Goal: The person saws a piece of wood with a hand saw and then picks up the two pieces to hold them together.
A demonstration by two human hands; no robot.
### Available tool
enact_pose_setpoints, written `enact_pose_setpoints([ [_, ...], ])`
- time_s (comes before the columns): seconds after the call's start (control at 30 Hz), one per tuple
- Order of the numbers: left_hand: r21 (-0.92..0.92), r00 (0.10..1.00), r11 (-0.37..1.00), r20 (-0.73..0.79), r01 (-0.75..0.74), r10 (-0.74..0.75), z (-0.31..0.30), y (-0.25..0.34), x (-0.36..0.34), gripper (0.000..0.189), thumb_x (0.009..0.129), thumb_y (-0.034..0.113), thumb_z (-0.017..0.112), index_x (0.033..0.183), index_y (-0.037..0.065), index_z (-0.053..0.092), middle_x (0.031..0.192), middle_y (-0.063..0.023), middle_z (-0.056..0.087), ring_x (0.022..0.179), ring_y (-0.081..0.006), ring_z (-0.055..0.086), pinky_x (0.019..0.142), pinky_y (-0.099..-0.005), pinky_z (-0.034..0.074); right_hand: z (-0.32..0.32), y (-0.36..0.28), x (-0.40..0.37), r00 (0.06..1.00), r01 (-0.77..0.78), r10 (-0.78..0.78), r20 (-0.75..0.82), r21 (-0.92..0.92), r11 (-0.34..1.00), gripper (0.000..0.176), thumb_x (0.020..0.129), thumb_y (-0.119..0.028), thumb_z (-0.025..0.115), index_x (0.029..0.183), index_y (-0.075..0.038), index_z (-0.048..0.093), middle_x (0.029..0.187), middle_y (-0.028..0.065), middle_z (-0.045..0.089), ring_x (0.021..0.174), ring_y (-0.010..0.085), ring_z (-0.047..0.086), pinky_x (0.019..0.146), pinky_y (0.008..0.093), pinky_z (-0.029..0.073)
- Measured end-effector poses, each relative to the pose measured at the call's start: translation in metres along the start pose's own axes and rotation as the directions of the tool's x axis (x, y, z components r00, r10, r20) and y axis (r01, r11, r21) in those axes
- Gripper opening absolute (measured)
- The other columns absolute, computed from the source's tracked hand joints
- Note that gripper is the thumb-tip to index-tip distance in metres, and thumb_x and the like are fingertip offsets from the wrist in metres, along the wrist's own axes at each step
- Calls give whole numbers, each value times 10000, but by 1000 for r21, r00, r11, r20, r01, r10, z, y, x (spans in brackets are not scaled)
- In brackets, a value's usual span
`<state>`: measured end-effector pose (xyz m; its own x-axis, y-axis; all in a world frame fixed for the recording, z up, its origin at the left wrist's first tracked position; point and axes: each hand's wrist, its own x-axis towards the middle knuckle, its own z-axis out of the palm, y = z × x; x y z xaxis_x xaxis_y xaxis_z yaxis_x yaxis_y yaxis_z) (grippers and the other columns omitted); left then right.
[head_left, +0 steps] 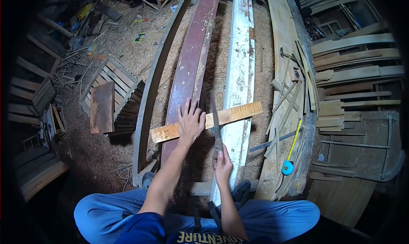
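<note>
A short light-wood board [239,113] lies crosswise over a dark red painted beam [186,69] and a white beam with peeling paint [238,60]. My left hand [191,120] rests flat on the board over the red beam, fingers spread and pointing away from me. In my right hand [222,165] is the handle of a handsaw [215,118]. Its narrow blade points away from me and crosses the board between the two beams, just right of my left hand. My right fingers are closed round the handle, which they partly hide.
A long plank [279,39] on the right bears a hammer [288,54], thin wood strips and a blue tape measure [288,167] with its yellow tape out. At left stands a slatted wooden crate [123,80]. Stacked boards [358,52] line the far right; sawdust covers the floor.
</note>
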<state>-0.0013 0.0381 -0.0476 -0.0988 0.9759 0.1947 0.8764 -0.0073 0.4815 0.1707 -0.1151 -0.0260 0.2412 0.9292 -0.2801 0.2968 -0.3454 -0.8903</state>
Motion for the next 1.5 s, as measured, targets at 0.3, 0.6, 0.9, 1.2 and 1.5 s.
enact_pose_setpoints([
  [0.3,-179,963,947,-28,-268,267,-6,-16,26,223,942,259,731,912,45,678,950,-104,641,1066,-300,594,1045,-496,420,-5,-32,-13,999,41,-41,-3,-2,999,474,1105,-231,545,1497,35,537,1452,248,625,1348,322,608,1120,396,451],
  [0.6,-126,919,914,25,-387,392,-12,-20,5,629,744,259,868,1293,81,619,1245,-112,598,1239,-359,538,1052,-506,444,-1,-45,-9,995,92,-92,-30,-9,996,488,1110,-283,534,1500,9,543,1417,247,649,1335,311,623,1106,397,461],
  [0.9,-34,838,844,107,-535,535,-27,-36,-17,559,785,188,819,1308,118,633,1242,-110,621,1136,-313,593,921,-446,521,-13,-95,-33,998,66,-63,29,-123,990,446,1094,-221,566,1444,55,582,1370,268,671,1310,334,644,1094,390,476],
  [1.2,102,827,822,114,-561,551,-22,-42,-17,498,832,165,744,1320,144,647,1229,-59,671,1026,-247,661,800,-394,583,-11,-122,-40,1000,3,-2,6,-106,994,466,1095,-253,573,1440,61,584,1288,269,713,1200,261,697,1023,375,514],
  [1.5,54,840,840,100,-539,533,-17,-42,-17,517,764,107,752,1273,113,667,1224,-77,694,976,-252,686,829,-415,592,-5,-136,-21,995,98,-103,-7,-230,968,466,1092,-221,571,1448,79,563,1166,274,748,1072,212,719,908,377,551],
])
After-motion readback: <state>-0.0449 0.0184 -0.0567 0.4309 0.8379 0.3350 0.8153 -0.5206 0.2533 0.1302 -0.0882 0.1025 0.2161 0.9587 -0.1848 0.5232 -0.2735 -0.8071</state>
